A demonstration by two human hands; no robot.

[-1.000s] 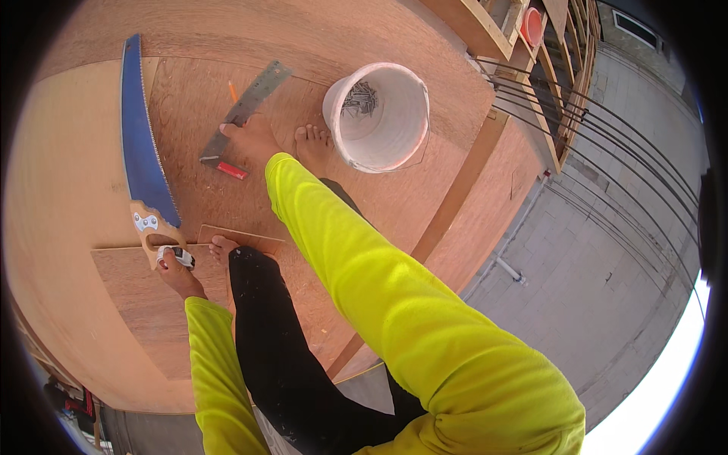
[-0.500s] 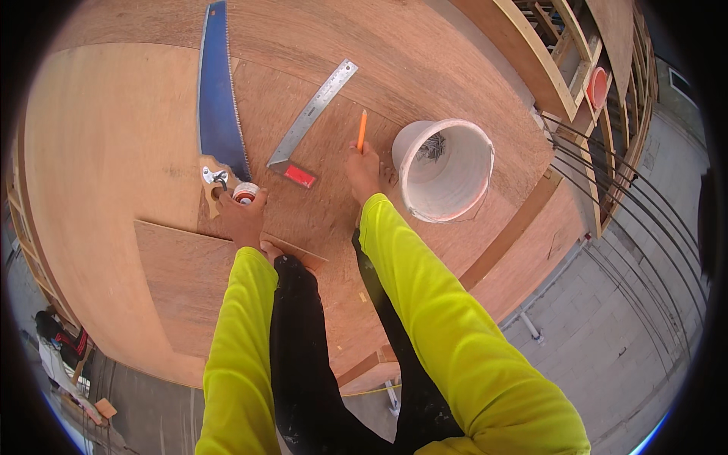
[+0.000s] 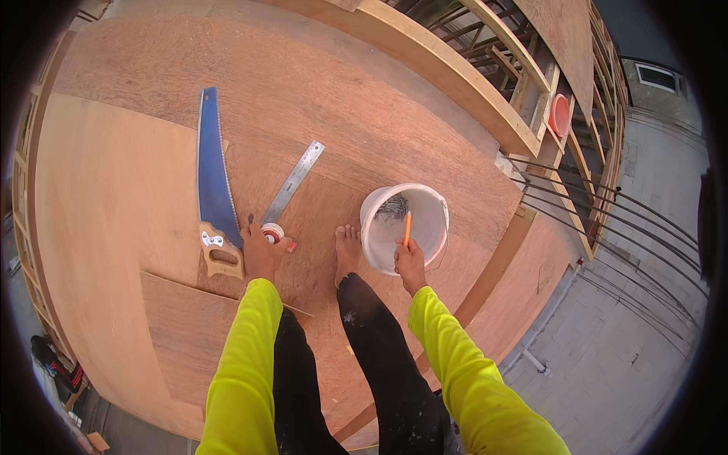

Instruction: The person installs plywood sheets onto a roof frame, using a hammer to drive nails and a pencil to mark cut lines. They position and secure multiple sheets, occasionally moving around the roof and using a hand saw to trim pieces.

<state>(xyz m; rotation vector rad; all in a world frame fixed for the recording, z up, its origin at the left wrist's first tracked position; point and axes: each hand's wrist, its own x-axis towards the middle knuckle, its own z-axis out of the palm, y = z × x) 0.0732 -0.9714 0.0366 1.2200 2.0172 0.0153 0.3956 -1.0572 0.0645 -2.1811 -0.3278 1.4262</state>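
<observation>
My left hand (image 3: 262,252) is closed around a small round white-and-red object (image 3: 271,233), its kind unclear; a dark tip shows by the fingers. Beneath that hand lies a try square (image 3: 294,182), its steel blade pointing away and its red handle mostly hidden. To the left, a handsaw (image 3: 215,171) with a blue blade and wooden handle lies flat. In my right hand (image 3: 410,265) an orange pencil (image 3: 408,226) stands upright, in front of the near rim of a whitish bucket (image 3: 373,241). Several nails (image 3: 393,206) are in the bucket.
I stand barefoot on plywood sheets (image 3: 136,61); a loose board (image 3: 182,318) lies by my left leg. Beyond, at the right, are timber framing (image 3: 455,72), a red bucket (image 3: 560,115) and protruding steel bars (image 3: 607,199). Grey paving (image 3: 607,326) lies past the edge.
My left hand has moved from beside the saw handle to over the try square's handle with the round object. My right hand has carried the pencil rightward to the bucket. The view has shifted.
</observation>
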